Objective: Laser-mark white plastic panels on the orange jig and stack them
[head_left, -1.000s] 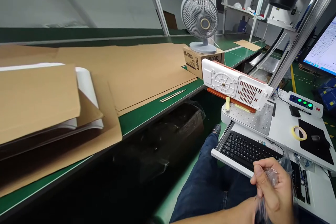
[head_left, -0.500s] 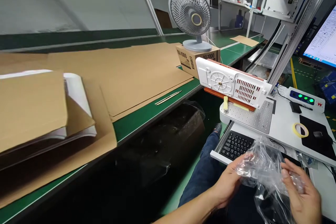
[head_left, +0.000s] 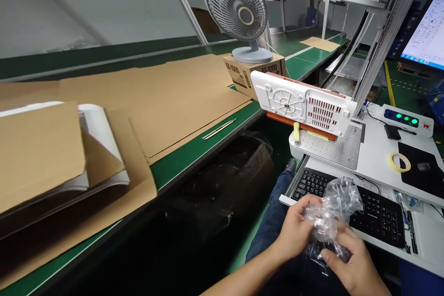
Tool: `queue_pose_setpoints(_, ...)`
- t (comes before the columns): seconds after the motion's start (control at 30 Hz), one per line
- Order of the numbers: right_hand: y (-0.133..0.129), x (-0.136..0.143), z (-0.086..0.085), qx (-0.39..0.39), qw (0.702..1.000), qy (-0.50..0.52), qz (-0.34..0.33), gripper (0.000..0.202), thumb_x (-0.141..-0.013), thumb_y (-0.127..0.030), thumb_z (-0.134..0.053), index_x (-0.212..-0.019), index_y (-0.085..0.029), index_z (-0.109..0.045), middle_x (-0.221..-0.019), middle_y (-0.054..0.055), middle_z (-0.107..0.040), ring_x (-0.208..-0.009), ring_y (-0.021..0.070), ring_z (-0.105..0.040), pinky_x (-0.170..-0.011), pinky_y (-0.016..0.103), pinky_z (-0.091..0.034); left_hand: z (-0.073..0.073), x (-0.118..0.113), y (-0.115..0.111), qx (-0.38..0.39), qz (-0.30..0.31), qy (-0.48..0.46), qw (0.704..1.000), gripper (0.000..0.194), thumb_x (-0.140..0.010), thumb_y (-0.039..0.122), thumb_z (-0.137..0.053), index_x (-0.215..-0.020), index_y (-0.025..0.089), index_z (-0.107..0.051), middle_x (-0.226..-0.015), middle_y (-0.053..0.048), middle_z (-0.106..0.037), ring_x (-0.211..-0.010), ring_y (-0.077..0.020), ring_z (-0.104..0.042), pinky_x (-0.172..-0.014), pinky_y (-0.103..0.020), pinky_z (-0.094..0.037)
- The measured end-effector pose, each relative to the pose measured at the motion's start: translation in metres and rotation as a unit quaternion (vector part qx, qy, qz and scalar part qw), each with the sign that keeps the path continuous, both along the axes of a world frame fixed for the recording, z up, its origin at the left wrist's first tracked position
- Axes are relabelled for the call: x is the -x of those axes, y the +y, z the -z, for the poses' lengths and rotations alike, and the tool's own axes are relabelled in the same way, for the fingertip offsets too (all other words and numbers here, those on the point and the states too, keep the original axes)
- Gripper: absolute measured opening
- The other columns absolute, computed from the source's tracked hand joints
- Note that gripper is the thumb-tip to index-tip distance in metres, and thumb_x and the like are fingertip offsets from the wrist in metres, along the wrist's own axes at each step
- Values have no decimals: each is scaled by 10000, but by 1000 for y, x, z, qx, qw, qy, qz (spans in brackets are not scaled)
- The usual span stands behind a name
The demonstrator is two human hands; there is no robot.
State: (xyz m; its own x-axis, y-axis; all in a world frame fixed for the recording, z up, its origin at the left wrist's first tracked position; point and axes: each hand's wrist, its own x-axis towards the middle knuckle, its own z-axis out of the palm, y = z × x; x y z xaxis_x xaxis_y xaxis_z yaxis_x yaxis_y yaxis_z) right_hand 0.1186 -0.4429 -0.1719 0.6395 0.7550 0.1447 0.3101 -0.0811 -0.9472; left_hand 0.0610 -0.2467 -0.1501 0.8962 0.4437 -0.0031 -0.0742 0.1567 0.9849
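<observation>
Clear plastic film [head_left: 335,203] is bunched up between my two hands, just in front of the keyboard [head_left: 376,215]. My left hand [head_left: 298,224] grips the film from its left side, fingers curled into it. On the lower right, my right hand [head_left: 350,254] has its thumb and fingers closed round the crumpled film. Beyond them, a white slotted panel with an orange edge [head_left: 301,104] stands upright over a perforated metal plate [head_left: 329,148].
Cardboard sheets [head_left: 180,101] lie on the green bench at left, with thin sticks [head_left: 219,129] near its edge. A fan [head_left: 239,14] stands on a carton [head_left: 243,76]. At right are a tape roll [head_left: 399,162], a mouse [head_left: 423,166] and a monitor [head_left: 425,32].
My hands have come closer together, the right one moving left, and the film is squeezed into a smaller bundle. More of the keyboard shows. The view has shifted slightly.
</observation>
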Motion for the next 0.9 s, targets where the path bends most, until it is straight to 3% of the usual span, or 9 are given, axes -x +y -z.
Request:
queue_pose_setpoints(0.13, -6, -11, 1, -143, 976, 109, 126, 307, -1039, -413, -789, -1327, -310, -806, -1564, 122, -650, -1508, 352, -586, -1296, 556, -466, -11, -6, 24, 69, -135, -23, 988, 290, -713, 247, -931, -908, 171, -730, -946, -39, -759, -842, -190, -693, -775, -272, -550)
queue_pose_setpoints(0.27, 2, -4, -7, -154, 932, 274, 178, 745, -950, -576, -881, -1613, -415, -583, -1735, 77, -482, -1602, 361, -471, -1320, 628, -395, -12, -6, 29, 95, -193, -64, 975, 337, -759, 324, -947, -963, 202, -708, -935, -17, -740, -768, -177, -685, -713, -272, -557)
queue_pose_setpoints(0.33, 10, 5, -12, -171, 899, 378, 144, 900, -884, -671, -910, -1658, -410, -532, -1712, 86, -517, -1590, 380, -484, -1292, 650, -427, -6, -3, 19, 5, -145, -89, 985, 190, -891, 333, -843, -963, 214, -713, -1030, -51, -770, -902, -223, -745, -826, -334, -608)
queue_pose_setpoints(0.4, 19, 12, -12, -191, 866, 442, 138, 886, -829, -697, -944, -1577, -334, -639, -1620, 114, -613, -1534, 404, -546, -1255, 640, -482, 3, -1, 5, -146, -29, -113, 982, 55, -967, 245, -729, -1019, 228, -732, -1108, -77, -795, -1112, -279, -766, -1105, -483, -578)
queue_pose_setpoints(0.53, 32, 7, -1, -180, 812, 503, 235, 757, -770, -582, -1020, -1383, -215, -771, -1461, 123, -728, -1432, 405, -639, -1189, 561, -577, 20, 3, -19, -381, 171, -123, 900, 557, -848, 47, -648, -1376, 226, -666, -1441, -158, -726, -1530, -377, -565, -1377, -693, -256)
queue_pose_setpoints(0.6, 33, -3, 5, -172, 784, 524, 285, 786, -724, -518, -1049, -1387, -206, -763, -1440, 106, -743, -1399, 382, -670, -1128, 481, -628, 23, 5, -24, -407, 202, -124, 882, 696, -775, 21, -645, -1443, 214, -617, -1563, -180, -644, -1647, -405, -418, -1382, -707, -245)
queue_pose_setpoints(0.7, 27, -17, 9, -173, 770, 510, 342, 868, -658, -474, -1063, -1414, -196, -739, -1424, 95, -751, -1381, 351, -687, -1006, 359, -671, 17, 9, -22, -379, 213, -152, 888, 634, -831, 80, -701, -1441, 221, -600, -1580, -189, -623, -1647, -406, -425, -1377, -691, -281)
queue_pose_setpoints(0.8, 18, -24, 10, -176, 791, 434, 392, 1009, -634, -490, -1056, -1524, -224, -662, -1443, 75, -742, -1395, 338, -676, -1040, 359, -653, 9, 15, -16, -352, 181, -169, 903, 548, -953, 256, -764, -1469, 237, -583, -1599, -207, -599, -1652, -421, -414, -1353, -685, -326)
queue_pose_setpoints(0.9, 11, -24, 16, -161, 833, 367, 382, 1097, -656, -516, -1045, -1617, -266, -579, -1430, 69, -746, -1372, 358, -686, -1134, 454, -611, 5, 16, -9, -398, 169, -195, 880, 591, -988, 273, -744, -1539, 252, -531, -1650, -213, -565, -1673, -425, -376, -1361, -687, -292)
